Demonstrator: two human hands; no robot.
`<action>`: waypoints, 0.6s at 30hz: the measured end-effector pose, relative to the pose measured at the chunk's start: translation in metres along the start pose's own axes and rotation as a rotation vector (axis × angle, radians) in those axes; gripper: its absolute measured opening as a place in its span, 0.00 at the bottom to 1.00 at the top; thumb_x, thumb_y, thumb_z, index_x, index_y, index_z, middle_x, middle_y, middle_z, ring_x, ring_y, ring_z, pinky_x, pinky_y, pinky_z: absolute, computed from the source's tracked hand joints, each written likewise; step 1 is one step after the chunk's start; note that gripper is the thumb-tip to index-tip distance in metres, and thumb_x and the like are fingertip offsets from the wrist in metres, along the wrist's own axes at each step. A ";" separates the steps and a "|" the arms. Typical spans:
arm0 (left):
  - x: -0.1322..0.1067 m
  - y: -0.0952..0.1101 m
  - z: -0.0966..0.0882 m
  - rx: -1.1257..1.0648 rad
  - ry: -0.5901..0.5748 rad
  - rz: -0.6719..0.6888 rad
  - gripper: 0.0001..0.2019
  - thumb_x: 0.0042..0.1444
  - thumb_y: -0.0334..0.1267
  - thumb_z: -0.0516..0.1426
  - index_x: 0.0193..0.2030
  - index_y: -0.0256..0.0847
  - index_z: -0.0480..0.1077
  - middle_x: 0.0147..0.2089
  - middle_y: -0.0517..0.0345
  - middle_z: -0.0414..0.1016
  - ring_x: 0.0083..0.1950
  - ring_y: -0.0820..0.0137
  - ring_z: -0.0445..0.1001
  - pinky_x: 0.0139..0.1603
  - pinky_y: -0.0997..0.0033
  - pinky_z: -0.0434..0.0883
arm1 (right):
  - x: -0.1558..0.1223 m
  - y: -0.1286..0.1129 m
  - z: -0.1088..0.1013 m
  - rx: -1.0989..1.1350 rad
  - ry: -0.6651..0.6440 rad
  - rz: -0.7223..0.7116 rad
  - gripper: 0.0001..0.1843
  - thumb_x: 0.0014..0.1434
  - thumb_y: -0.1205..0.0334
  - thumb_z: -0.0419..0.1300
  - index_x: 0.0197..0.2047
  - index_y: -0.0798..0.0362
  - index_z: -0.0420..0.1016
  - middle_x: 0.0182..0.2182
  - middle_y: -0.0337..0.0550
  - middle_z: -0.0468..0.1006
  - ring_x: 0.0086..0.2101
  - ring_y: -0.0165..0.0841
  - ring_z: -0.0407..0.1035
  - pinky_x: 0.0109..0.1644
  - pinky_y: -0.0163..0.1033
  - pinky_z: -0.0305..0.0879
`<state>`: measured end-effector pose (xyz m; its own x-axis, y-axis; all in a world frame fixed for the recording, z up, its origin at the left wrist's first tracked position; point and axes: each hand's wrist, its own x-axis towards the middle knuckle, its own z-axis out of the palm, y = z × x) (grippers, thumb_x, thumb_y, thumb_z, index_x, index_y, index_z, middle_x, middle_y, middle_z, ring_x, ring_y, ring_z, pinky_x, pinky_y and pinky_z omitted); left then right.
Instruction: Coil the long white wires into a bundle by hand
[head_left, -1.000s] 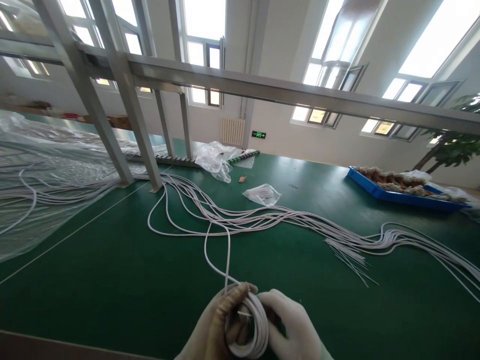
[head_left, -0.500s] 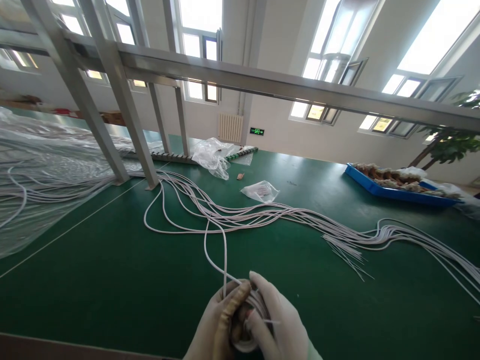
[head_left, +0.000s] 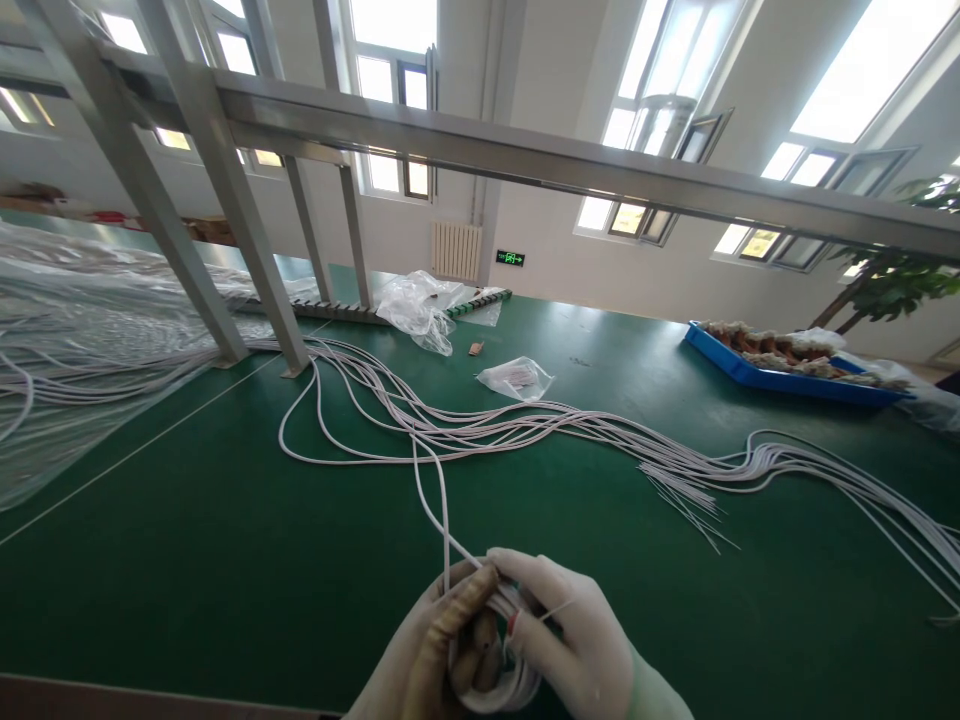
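Low in the middle of the view, my gloved left hand [head_left: 442, 640] and gloved right hand [head_left: 574, 635] both hold a small coil of white cable [head_left: 504, 692]. The left fingers, stained on the glove, curl through and around the coil's near side. On the other side my right thumb and fingers pinch the windings, with a bit of red at the thumb. A thin white end sticks out past the right thumb. From the coil, two strands run up to a long bundle of white cables [head_left: 480, 435] lying across the green table [head_left: 285, 560].
A metal frame [head_left: 247, 220] rises from the table at the left. Clear plastic sheeting [head_left: 67, 440] lies beneath cables there. Farther back are plastic bags [head_left: 420, 310], a small clear bag [head_left: 517, 378] and a brown scrap [head_left: 476, 348]. A blue tray [head_left: 795, 385] sits at the right.
My right hand has shifted and turned slightly around the coil, its thumb now lower on the windings. The thin end points more upward. The whole view has moved a little.
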<state>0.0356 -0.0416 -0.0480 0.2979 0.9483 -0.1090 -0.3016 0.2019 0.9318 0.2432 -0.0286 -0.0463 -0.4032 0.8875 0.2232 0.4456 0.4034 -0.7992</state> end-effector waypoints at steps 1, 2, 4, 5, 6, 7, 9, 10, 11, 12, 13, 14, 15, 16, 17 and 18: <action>0.002 0.000 -0.001 -0.022 -0.006 -0.015 0.33 0.45 0.40 0.73 0.61 0.51 0.75 0.61 0.48 0.80 0.65 0.47 0.75 0.67 0.51 0.72 | 0.000 -0.001 0.001 -0.001 0.006 -0.007 0.21 0.75 0.54 0.52 0.68 0.39 0.65 0.52 0.42 0.81 0.46 0.40 0.77 0.58 0.48 0.70; 0.004 0.002 -0.002 -0.042 -0.010 -0.052 0.29 0.48 0.42 0.71 0.59 0.51 0.77 0.60 0.49 0.80 0.65 0.48 0.75 0.68 0.51 0.72 | 0.000 -0.001 0.003 -0.020 0.015 -0.027 0.20 0.77 0.55 0.49 0.68 0.39 0.64 0.52 0.43 0.81 0.47 0.40 0.77 0.60 0.50 0.69; 0.009 0.007 -0.002 -0.073 -0.018 -0.150 0.20 0.54 0.48 0.67 0.53 0.49 0.80 0.58 0.48 0.82 0.63 0.48 0.77 0.68 0.48 0.72 | 0.000 0.001 0.008 -0.102 0.048 -0.089 0.20 0.78 0.55 0.44 0.69 0.39 0.62 0.49 0.44 0.82 0.45 0.41 0.77 0.62 0.55 0.66; 0.012 0.011 -0.002 -0.082 -0.018 -0.197 0.17 0.57 0.50 0.64 0.51 0.48 0.81 0.56 0.47 0.83 0.62 0.48 0.78 0.68 0.47 0.72 | 0.001 0.002 0.010 -0.156 0.072 -0.122 0.20 0.78 0.55 0.42 0.68 0.40 0.61 0.46 0.45 0.82 0.43 0.41 0.77 0.60 0.56 0.66; 0.015 0.016 -0.001 -0.078 -0.016 -0.245 0.17 0.59 0.52 0.61 0.49 0.48 0.82 0.54 0.47 0.83 0.61 0.49 0.78 0.67 0.47 0.73 | 0.001 0.004 0.012 -0.210 0.090 -0.156 0.20 0.79 0.55 0.40 0.68 0.42 0.61 0.42 0.45 0.81 0.39 0.41 0.76 0.56 0.55 0.69; 0.018 0.021 0.000 -0.061 -0.015 -0.290 0.17 0.61 0.53 0.60 0.48 0.49 0.82 0.52 0.48 0.84 0.59 0.49 0.79 0.65 0.48 0.74 | 0.002 0.005 0.013 -0.261 0.106 -0.190 0.21 0.78 0.56 0.39 0.68 0.44 0.61 0.39 0.45 0.80 0.35 0.41 0.75 0.49 0.53 0.70; 0.022 0.029 0.003 -0.019 -0.035 -0.353 0.17 0.60 0.56 0.59 0.46 0.52 0.82 0.48 0.51 0.85 0.55 0.50 0.81 0.60 0.51 0.77 | 0.004 0.006 0.013 -0.348 0.125 -0.247 0.20 0.78 0.58 0.38 0.66 0.47 0.61 0.34 0.44 0.78 0.31 0.40 0.71 0.40 0.48 0.68; 0.023 0.033 0.004 -0.028 -0.067 -0.385 0.16 0.59 0.57 0.60 0.44 0.53 0.82 0.46 0.53 0.85 0.54 0.51 0.81 0.59 0.53 0.78 | 0.005 0.005 0.011 -0.381 0.122 -0.264 0.20 0.78 0.59 0.39 0.66 0.48 0.61 0.33 0.44 0.77 0.30 0.39 0.69 0.38 0.47 0.67; 0.024 0.036 0.005 -0.063 -0.114 -0.415 0.16 0.57 0.58 0.62 0.43 0.54 0.82 0.44 0.55 0.85 0.53 0.51 0.81 0.58 0.54 0.78 | 0.006 0.003 0.010 -0.401 0.120 -0.274 0.20 0.78 0.59 0.39 0.65 0.48 0.62 0.32 0.43 0.76 0.29 0.39 0.69 0.36 0.46 0.65; 0.025 0.039 0.006 -0.116 -0.169 -0.438 0.16 0.54 0.59 0.64 0.41 0.53 0.82 0.42 0.55 0.85 0.53 0.50 0.81 0.58 0.54 0.77 | 0.007 0.001 0.008 -0.408 0.114 -0.283 0.20 0.78 0.59 0.38 0.65 0.48 0.62 0.31 0.42 0.76 0.28 0.39 0.68 0.36 0.46 0.65; 0.025 0.042 0.007 -0.171 -0.220 -0.453 0.17 0.51 0.59 0.66 0.41 0.52 0.82 0.42 0.55 0.85 0.54 0.50 0.81 0.59 0.54 0.76 | 0.007 -0.001 0.006 -0.402 0.102 -0.293 0.20 0.78 0.59 0.38 0.65 0.48 0.62 0.31 0.42 0.77 0.28 0.38 0.69 0.36 0.46 0.65; 0.024 0.044 0.009 -0.227 -0.260 -0.465 0.19 0.49 0.59 0.68 0.41 0.51 0.82 0.42 0.54 0.84 0.55 0.49 0.80 0.60 0.53 0.75 | 0.008 -0.004 0.005 -0.389 0.086 -0.304 0.20 0.78 0.59 0.38 0.65 0.47 0.61 0.32 0.42 0.78 0.28 0.38 0.70 0.36 0.46 0.66; 0.023 0.046 0.010 -0.275 -0.284 -0.475 0.21 0.47 0.59 0.70 0.42 0.49 0.81 0.42 0.53 0.84 0.56 0.48 0.80 0.61 0.52 0.75 | 0.008 -0.005 0.005 -0.373 0.078 -0.315 0.19 0.79 0.58 0.38 0.66 0.46 0.60 0.33 0.42 0.79 0.28 0.38 0.71 0.37 0.46 0.67; 0.022 0.047 0.012 -0.307 -0.295 -0.481 0.23 0.45 0.58 0.71 0.44 0.47 0.81 0.43 0.52 0.84 0.56 0.47 0.80 0.61 0.51 0.74 | 0.009 -0.006 0.006 -0.356 0.082 -0.321 0.19 0.79 0.57 0.39 0.66 0.45 0.59 0.34 0.42 0.81 0.29 0.38 0.73 0.37 0.47 0.69; 0.020 0.047 0.013 -0.333 -0.293 -0.483 0.25 0.44 0.55 0.72 0.46 0.45 0.80 0.44 0.50 0.84 0.56 0.47 0.79 0.61 0.50 0.74 | 0.009 -0.004 0.009 -0.339 0.106 -0.330 0.18 0.79 0.56 0.40 0.67 0.44 0.59 0.34 0.41 0.82 0.29 0.38 0.75 0.39 0.48 0.71; 0.018 0.046 0.014 -0.360 -0.286 -0.488 0.26 0.43 0.52 0.73 0.47 0.42 0.80 0.45 0.49 0.83 0.57 0.46 0.79 0.62 0.49 0.73 | 0.008 -0.001 0.013 -0.326 0.151 -0.337 0.19 0.79 0.54 0.41 0.68 0.42 0.58 0.33 0.40 0.83 0.28 0.38 0.76 0.41 0.49 0.73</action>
<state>0.0396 -0.0186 -0.0018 0.6903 0.6352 -0.3464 -0.3401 0.7074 0.6196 0.2292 -0.0245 -0.0506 -0.4587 0.7081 0.5368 0.5471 0.7011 -0.4573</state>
